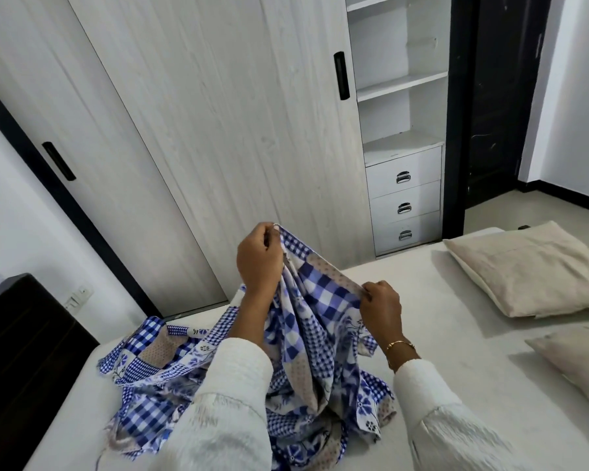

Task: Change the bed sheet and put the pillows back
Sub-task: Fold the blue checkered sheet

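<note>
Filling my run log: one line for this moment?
left hand: grips sheet | right hand: pinches edge | pillows: on mattress

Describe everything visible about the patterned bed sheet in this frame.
The bed sheet is thin woven-looking fabric, a patchwork print of blue-and-white checks, blue florals and dotted beige squares. It is crumpled, not spread. The left hand pinches one edge high; the right hand pinches the same edge lower. The rest hangs down and pools on the bare mattress, trailing toward the dark headboard.
</note>
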